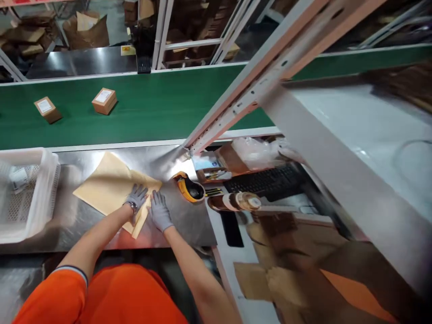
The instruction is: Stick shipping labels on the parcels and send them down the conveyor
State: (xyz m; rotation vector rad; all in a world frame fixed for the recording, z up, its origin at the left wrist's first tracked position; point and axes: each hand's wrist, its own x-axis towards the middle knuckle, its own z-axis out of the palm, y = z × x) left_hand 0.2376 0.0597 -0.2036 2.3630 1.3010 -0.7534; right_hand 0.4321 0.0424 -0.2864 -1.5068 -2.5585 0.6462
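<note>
Envelope, folded, partly hidden (gloved hands)

Grey gloves cover the left grip and right grip; a wristwatch sits just behind the left. Farther back, an orange shirt has dark-and-pale sleeve trim.

Tan paper: was partly hidden beneath the gloved left hand and right hand.
White basket: was cut off by the left edge; a slip inside was unreadable.
Parcels: bore labels with print too small to read.
Brown cylinder: lay too blurred to identify.
Orange shirt: ran off the bottom edge.
</note>
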